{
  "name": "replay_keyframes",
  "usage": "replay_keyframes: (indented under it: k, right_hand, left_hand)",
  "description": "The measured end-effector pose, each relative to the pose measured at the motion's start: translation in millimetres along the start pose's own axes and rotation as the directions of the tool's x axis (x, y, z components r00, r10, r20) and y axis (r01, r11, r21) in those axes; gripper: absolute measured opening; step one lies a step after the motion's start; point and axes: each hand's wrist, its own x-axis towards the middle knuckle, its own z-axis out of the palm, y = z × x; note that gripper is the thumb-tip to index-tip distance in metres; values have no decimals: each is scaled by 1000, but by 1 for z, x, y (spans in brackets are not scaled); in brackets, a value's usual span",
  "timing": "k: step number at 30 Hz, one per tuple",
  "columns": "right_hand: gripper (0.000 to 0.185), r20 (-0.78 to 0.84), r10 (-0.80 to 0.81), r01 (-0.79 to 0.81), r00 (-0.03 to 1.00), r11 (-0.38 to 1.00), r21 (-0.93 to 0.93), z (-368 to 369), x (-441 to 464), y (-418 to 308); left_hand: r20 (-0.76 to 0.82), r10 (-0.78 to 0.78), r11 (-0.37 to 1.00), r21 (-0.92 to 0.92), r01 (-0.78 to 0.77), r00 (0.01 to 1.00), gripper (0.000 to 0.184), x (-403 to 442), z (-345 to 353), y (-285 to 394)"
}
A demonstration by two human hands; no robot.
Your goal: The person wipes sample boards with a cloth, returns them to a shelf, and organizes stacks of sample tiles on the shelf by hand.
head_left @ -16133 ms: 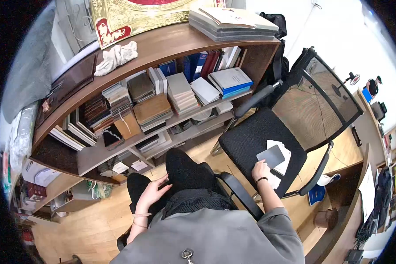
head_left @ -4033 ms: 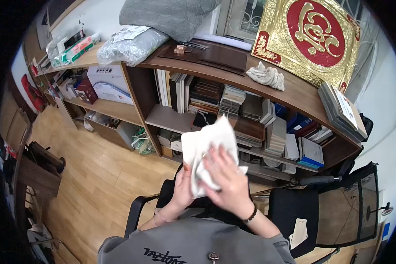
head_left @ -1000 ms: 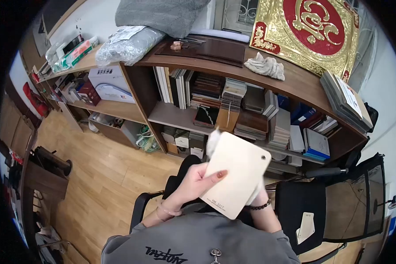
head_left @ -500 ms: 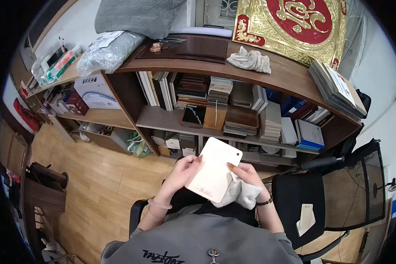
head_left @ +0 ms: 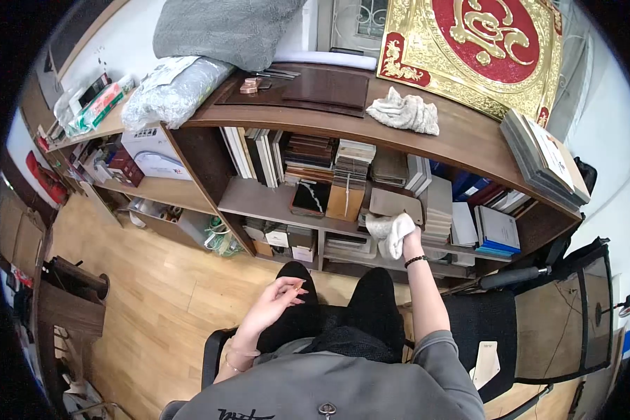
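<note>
My right hand (head_left: 412, 241) reaches out to the shelf, holding a white cloth (head_left: 393, 236) that covers most of its fingers. Just beyond the cloth, a pale rounded sample board (head_left: 393, 203) lies on the stack of boards in the shelf. The cloth hides its near edge, so I cannot tell whether my fingers still touch it. Above my left knee, my left hand (head_left: 276, 302) is loosely curled with its fingers somewhat apart and nothing visible in it.
Stacked sample boards (head_left: 437, 210) and upright binders fill the shelf. On the cabinet top (head_left: 462, 133) are another crumpled cloth (head_left: 404, 112), dark panels (head_left: 325, 89) and a gold-framed red panel (head_left: 497, 42). At my right, a black chair (head_left: 469, 329) carries pale sample pieces (head_left: 486, 364).
The pale board has gone from between both hands onto the shelf stack. My right hand has moved forward with the cloth; my left has let go and drawn back slightly left.
</note>
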Motion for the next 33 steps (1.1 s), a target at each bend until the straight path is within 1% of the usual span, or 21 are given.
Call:
replay_keyframes:
  k: [2,4,7,9,12,14,15,16,17,18,20,22,23,24,25,26,27,28,30,32,33]
  right_hand:
    - [22,-44,15,-16,999,1000,-8,2,16,11]
    - [24,60,-61,66,996,993,-95,1,31,18]
    - [24,152,-128,157,980,966,-203,2,32,15]
    - [23,244,-173,249,954,910,-331,3,26,10]
    - [20,270,-185,253,945,936,-245,-3,39,19]
    - [19,285,-182,245,941,948,-202,-6,33,20]
    - [19,261,-80,139,962,967,-215,-4,18,12]
    - [19,235,22,32,972,974,-224,-5,0,1]
    - [19,207,122,-72,971,970,-232,-5,-18,-14]
    - [19,205,121,-72,971,970,-232,-7,-40,-32]
    - [20,303,61,62,951,922,-382,-23,-79,-63]
    - [19,174,-64,149,983,832,-535,-89,-91,-82]
    - [20,165,-192,253,967,787,-563,-115,-118,-98]
    - [21,77,-257,256,963,793,-553,-165,-128,-102]
    - [16,-85,-329,184,940,704,-686,-205,-148,-109]
    - [26,-221,-480,38,849,472,-881,-262,-158,-106]
    - [42,-331,-598,-186,730,293,-938,-252,-206,-119]
    - [58,-499,-722,-597,478,149,-788,-256,-234,-113]
    - [83,-599,-623,-786,503,-43,-616,-332,-270,-98]
    - [89,-606,-591,-818,532,-173,-549,-417,-285,-53]
    - [89,-617,-576,-818,536,-173,-549,-445,-286,-39]
  left_hand:
    - [-18,-8,999,-48,7,1000,27,0,1,4]
    - [-27,-15,998,-69,13,1000,25,0,3,12]
    - [193,260,965,-95,-246,946,31,-2,19,41]
    - [325,323,935,-253,-247,889,32,-16,34,84]
    - [567,479,789,-613,-45,670,48,-46,61,144]
    - [657,563,682,-712,168,502,56,-63,76,166]
    - [683,601,630,-725,279,415,58,-68,83,173]
    - [683,598,630,-724,281,418,58,-64,95,183]
    - [690,616,619,-722,309,380,58,-64,102,187]
    - [694,625,613,-720,326,358,58,-65,107,189]
    - [691,651,603,-722,339,315,57,-69,110,188]
    - [689,665,597,-722,350,287,57,-69,110,184]
    - [689,671,597,-721,352,274,57,-68,110,184]
    - [689,675,596,-720,355,264,56,-68,110,184]
    - [689,679,596,-719,359,253,56,-67,111,183]
    - [687,683,594,-720,360,246,56,-66,113,182]
    - [687,688,595,-719,360,235,56,-65,113,181]
    - [686,692,591,-718,367,227,55,-65,116,181]
    - [685,697,592,-716,369,213,55,-63,122,179]
    - [678,709,587,-720,370,195,54,-62,128,177]
    - [679,710,590,-718,370,187,54,-62,131,176]
